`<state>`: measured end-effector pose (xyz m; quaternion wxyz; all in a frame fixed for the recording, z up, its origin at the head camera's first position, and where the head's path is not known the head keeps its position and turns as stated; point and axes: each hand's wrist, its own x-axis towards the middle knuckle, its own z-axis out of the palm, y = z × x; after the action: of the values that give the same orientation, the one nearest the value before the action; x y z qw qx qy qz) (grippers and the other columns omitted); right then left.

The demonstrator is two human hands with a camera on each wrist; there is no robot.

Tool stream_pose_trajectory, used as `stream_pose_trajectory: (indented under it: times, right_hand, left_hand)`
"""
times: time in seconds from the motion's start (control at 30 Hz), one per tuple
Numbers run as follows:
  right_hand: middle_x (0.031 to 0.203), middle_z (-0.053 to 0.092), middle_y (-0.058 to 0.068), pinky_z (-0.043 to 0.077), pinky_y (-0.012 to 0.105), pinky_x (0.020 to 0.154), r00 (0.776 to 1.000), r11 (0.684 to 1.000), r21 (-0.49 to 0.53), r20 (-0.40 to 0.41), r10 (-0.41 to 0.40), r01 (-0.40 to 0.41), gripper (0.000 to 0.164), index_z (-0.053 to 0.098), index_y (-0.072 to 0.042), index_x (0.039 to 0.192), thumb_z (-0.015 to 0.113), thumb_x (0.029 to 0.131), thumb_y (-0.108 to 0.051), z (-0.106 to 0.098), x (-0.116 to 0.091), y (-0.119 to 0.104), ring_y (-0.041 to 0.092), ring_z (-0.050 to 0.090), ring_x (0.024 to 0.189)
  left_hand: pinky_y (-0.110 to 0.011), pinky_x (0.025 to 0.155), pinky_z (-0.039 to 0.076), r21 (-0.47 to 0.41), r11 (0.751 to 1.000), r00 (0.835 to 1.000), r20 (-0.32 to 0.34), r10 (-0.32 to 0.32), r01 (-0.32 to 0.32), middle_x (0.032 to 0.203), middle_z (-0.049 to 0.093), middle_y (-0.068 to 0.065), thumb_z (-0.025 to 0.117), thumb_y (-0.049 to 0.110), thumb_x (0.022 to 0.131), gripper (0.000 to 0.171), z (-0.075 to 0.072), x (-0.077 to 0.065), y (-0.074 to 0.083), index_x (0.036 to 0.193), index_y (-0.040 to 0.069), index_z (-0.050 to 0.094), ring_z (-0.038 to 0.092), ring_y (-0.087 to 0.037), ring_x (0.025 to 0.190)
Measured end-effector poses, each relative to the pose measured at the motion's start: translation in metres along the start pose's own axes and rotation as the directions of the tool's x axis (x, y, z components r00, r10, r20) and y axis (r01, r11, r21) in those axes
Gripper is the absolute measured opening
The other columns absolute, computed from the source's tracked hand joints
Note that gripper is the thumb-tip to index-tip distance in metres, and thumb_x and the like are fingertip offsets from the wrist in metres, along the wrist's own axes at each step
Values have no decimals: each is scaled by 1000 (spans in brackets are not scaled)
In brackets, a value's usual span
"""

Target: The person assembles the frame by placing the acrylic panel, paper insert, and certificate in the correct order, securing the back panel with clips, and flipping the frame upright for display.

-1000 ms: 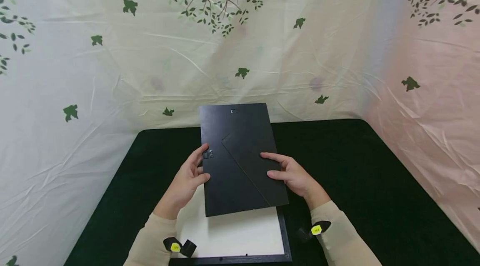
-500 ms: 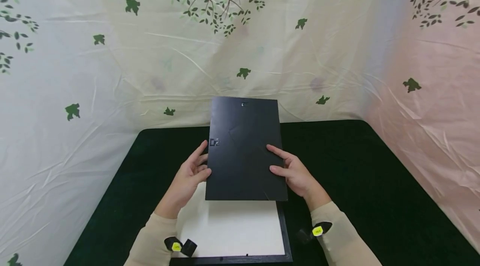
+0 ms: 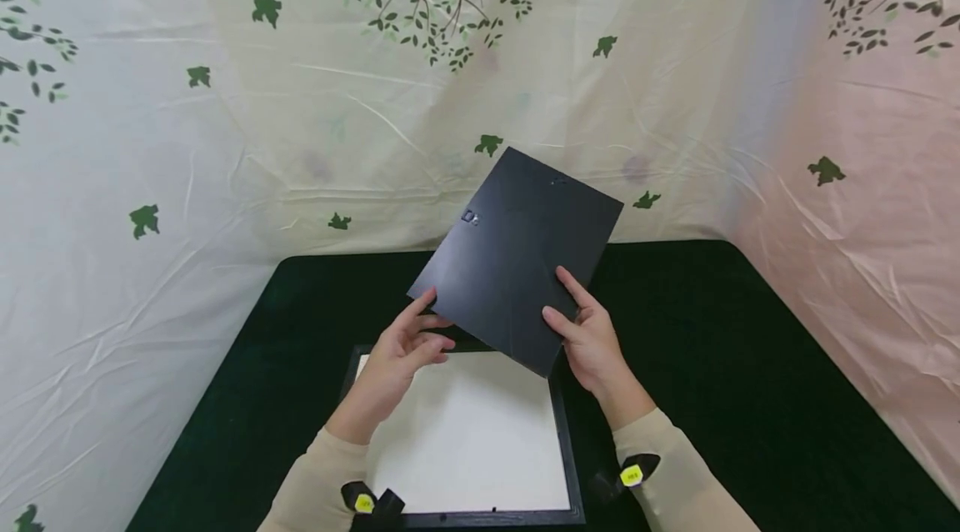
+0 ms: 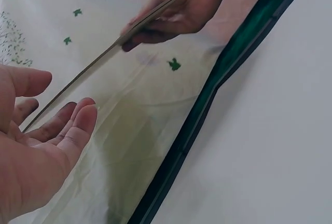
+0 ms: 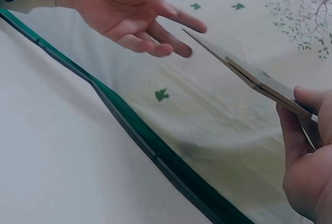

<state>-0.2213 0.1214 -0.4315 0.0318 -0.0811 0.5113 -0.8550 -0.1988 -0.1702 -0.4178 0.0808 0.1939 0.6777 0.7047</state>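
In the head view, the black panel [image 3: 517,253] conceals some fingers of the right hand [image 3: 596,350] and part of the black frame's [image 3: 567,453] far rim, the left hand [image 3: 392,367] and sleeve [image 3: 318,478] cover much of its left rim, and the markings on the yellow labels [image 3: 632,476] are too small to read.

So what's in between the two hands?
The black panel: in the head view it spans between the left hand and the right hand, which grips it.

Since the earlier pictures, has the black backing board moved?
Yes: in the head view, against the picture frame, the black backing board has moved up and to the right, and turned clockwise.
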Motion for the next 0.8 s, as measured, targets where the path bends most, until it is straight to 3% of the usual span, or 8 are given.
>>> stream_pose_trajectory:
  times: [0.37, 0.53, 0.8]
  right_hand:
    - [145, 44, 8, 47, 30, 94, 996, 993, -101, -65, -61, 55, 68, 44, -15, 145, 70, 85, 3, 26, -6, 21, 19, 51, 126]
    - [142, 48, 9, 47, 31, 93, 998, 991, -126, -44, -51, 45, 66, 49, -15, 142, 74, 82, -1, 33, -9, 32, 20, 54, 123]
    - [141, 49, 11, 48, 33, 92, 1000, 988, -156, 14, -17, 19, 66, 49, -17, 142, 76, 82, -7, 38, -14, 37, 23, 56, 120]
  left_hand:
    - [-32, 95, 47, -31, 996, 995, 41, -86, 87, 150, 32, -10, 64, 9, 92, 77, 26, 0, -7, 153, 29, 21, 47, -30, 124]
    - [-32, 92, 49, -42, 996, 997, -15, -74, 73, 150, 31, -7, 73, 12, 86, 84, 32, 0, -12, 151, 33, 25, 48, -28, 125]
    - [-33, 91, 50, -95, 995, 994, -100, -50, 40, 150, 32, -5, 72, -5, 81, 87, 32, 0, -10, 147, 36, 32, 48, -28, 127]
